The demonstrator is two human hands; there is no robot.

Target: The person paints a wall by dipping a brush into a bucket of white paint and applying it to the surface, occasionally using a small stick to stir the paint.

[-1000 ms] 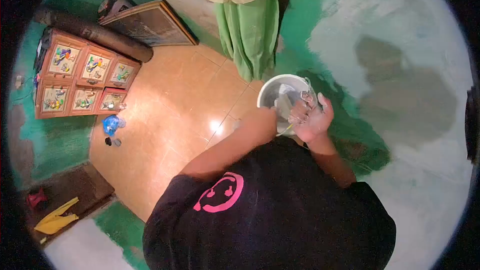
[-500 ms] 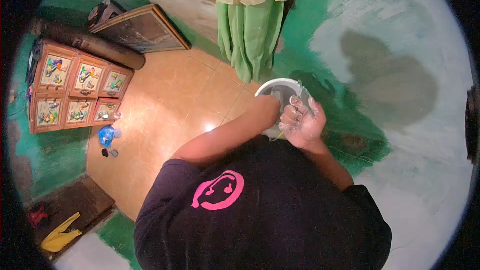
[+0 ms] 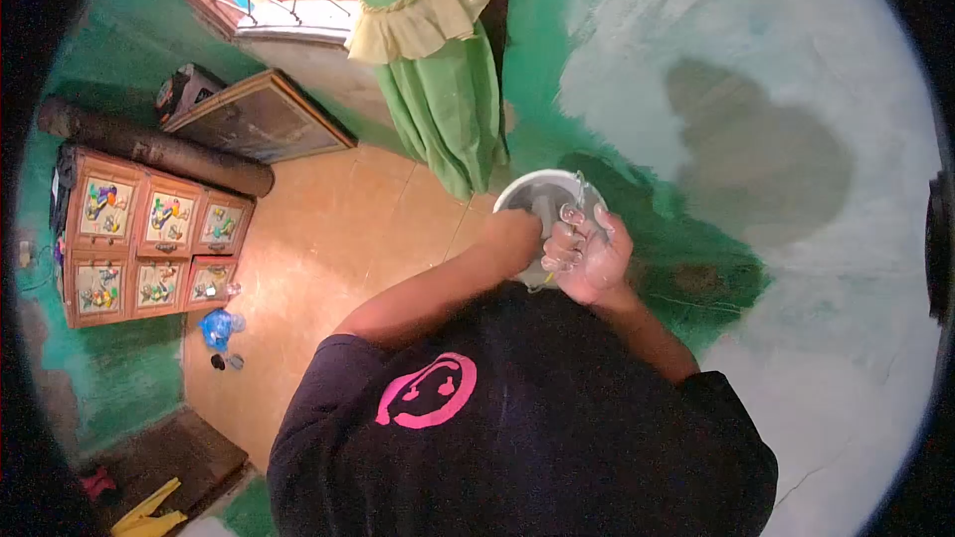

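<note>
head view, the only one i have: i'm looking straight down over a black shirt (image 3: 517, 438) with a pink print. the white bucket (image 3: 517, 189) sits chest-high in front of the body, close to the green wall (image 3: 686, 268), where a paler, greyer coat already covers the upper part. the right hand (image 3: 589, 257) has its smeared fingers (image 3: 569, 239) curled tight around the thin wire handle at the bucket's rim, carrying it. the left hand (image 3: 512, 232) reaches into the bucket from the near side; its fingers are hidden below the rim and behind the wrist, so i cannot tell whether they are spread, pressed together or pinching a tool.

as i read it, the step in hand is loading up from the bucket, or stirring what is in it, between passes on the wall. i judge the next move calls for lifting the left hand out slowly and level, keeping the right grip firm so the bucket doesn't tip, then turning toward the bare green patch low on the wall.

off to the left, well apart, stand a wooden drawer chest (image 3: 149, 239) on the orange tiled floor (image 3: 328, 239), a dark roll (image 3: 149, 149) and a green curtain (image 3: 438, 109).
</note>
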